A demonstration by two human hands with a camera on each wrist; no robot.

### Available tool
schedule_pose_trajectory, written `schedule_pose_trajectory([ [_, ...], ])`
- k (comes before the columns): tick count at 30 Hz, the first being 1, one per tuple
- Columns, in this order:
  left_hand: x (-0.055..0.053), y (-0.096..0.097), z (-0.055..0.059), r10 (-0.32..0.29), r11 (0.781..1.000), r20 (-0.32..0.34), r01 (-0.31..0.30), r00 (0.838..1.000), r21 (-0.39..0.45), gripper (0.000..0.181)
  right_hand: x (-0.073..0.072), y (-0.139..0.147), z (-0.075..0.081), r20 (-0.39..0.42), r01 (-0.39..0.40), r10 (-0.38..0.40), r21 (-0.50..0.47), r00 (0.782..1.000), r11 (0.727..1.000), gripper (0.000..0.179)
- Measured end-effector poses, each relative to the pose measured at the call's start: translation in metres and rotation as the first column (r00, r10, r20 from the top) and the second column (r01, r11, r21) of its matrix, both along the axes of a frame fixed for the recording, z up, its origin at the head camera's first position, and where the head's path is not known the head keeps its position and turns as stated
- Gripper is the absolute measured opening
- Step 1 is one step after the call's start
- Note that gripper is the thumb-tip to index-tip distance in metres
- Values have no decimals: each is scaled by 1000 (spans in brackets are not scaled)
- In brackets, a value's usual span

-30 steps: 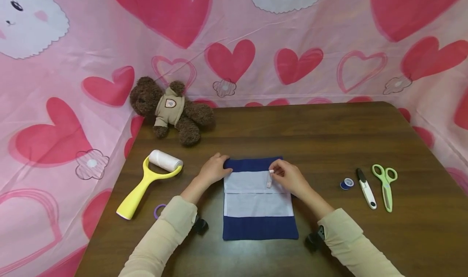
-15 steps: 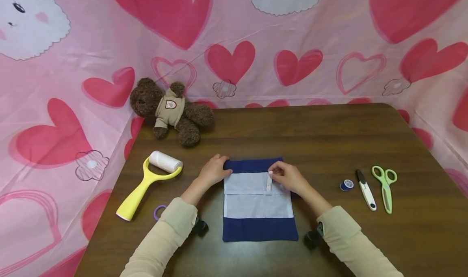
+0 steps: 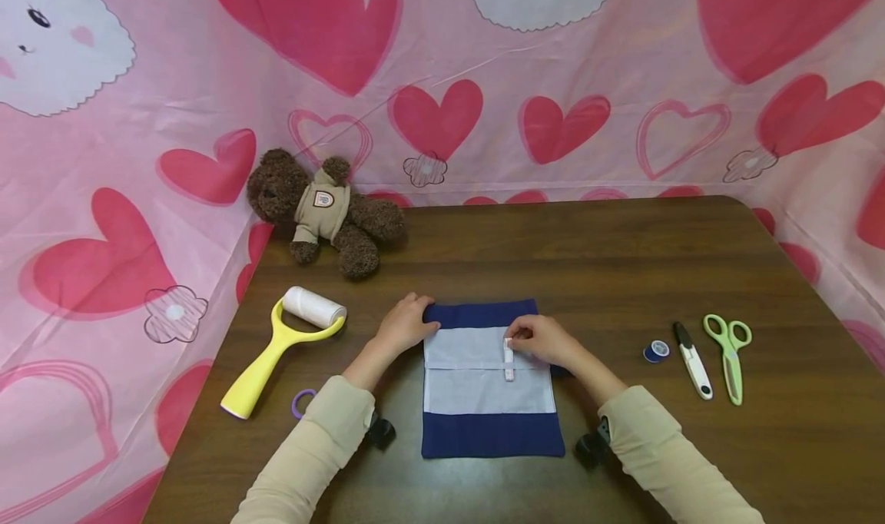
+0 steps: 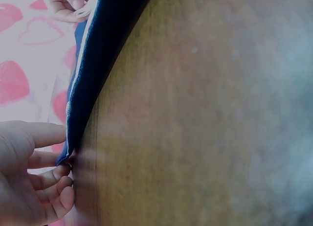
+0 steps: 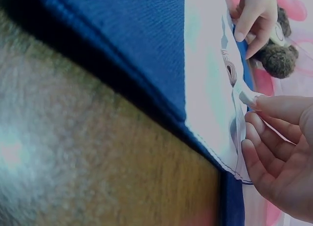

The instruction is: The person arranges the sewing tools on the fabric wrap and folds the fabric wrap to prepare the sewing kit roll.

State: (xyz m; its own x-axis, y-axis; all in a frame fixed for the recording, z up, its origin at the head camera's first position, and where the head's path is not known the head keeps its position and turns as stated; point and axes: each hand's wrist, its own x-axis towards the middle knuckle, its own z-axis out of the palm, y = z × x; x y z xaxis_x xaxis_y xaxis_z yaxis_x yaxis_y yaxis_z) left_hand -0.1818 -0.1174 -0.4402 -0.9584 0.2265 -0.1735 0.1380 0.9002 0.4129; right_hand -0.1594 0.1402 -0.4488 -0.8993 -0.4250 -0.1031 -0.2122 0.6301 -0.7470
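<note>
A flat navy-and-white cloth piece (image 3: 487,436), like a cushion cover, lies on the table with a slit running across its pale middle. At its far left corner my left hand (image 3: 406,324) pinches the edge, thumb above and fingers beneath; the left wrist view shows the corner (image 4: 64,158) between the fingers. My right hand (image 3: 546,341) pinches the upper end of a small folded white tape (image 3: 508,369), which looks like a tape measure. It lies across the slit. In the right wrist view, the looped end of the tape (image 5: 230,71) sits at the slit.
To the left lie a yellow-handled lint roller (image 3: 276,347) and a purple ring (image 3: 299,403) partly behind the sleeve. On the right are a blue thread spool (image 3: 655,351), a slim black-and-white tool (image 3: 694,363) and green scissors (image 3: 730,355). A teddy bear (image 3: 321,210) lies far left.
My right hand has moved slightly toward me with the tape, whose lower end has passed from above the slit to below it. The left hand stays at the corner.
</note>
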Motion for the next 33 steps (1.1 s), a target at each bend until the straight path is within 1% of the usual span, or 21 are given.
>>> schedule_pose_trajectory([
  [2,0,0,0,-2,1000,-1,2,1000,1,48,1,0,0,-2,-14,14,-1,1000,1000,4],
  [9,0,1,-3,-6,1000,1,6,1000,3,49,5,1,2,-60,-60,62,37,996,998,4],
  [12,0,1,-4,-11,1000,-3,11,1000,2,49,8,0,0,-106,-79,85,52,991,996,5],
  [15,0,1,-4,-14,1000,-2,14,1000,-3,49,11,-3,-3,-183,-97,116,108,976,989,5],
  [16,-1,1,-4,-15,1000,-1,15,1000,-3,49,12,-3,-3,-205,-92,117,130,972,987,6],
  [19,-1,1,-3,-15,1000,5,15,1000,-4,49,15,-6,-3,-235,-64,103,168,967,984,8],
  [22,-2,1,-2,-12,1000,8,13,1000,-2,49,18,-8,-3,-241,-33,76,177,967,984,11],
  [26,-2,0,-1,-19,1000,8,19,1000,-11,49,20,-8,-2,-268,-25,77,192,960,981,8],
  [29,-2,-1,-2,-29,999,10,29,1000,-17,50,23,-3,4,-302,-6,59,172,952,985,9],
  [30,-2,-1,-2,-32,999,9,32,999,-17,50,23,0,6,-322,3,49,158,945,987,10],
  [33,-1,-4,-2,-30,999,7,30,1000,-24,50,26,14,16,-376,61,-12,118,926,991,12],
])
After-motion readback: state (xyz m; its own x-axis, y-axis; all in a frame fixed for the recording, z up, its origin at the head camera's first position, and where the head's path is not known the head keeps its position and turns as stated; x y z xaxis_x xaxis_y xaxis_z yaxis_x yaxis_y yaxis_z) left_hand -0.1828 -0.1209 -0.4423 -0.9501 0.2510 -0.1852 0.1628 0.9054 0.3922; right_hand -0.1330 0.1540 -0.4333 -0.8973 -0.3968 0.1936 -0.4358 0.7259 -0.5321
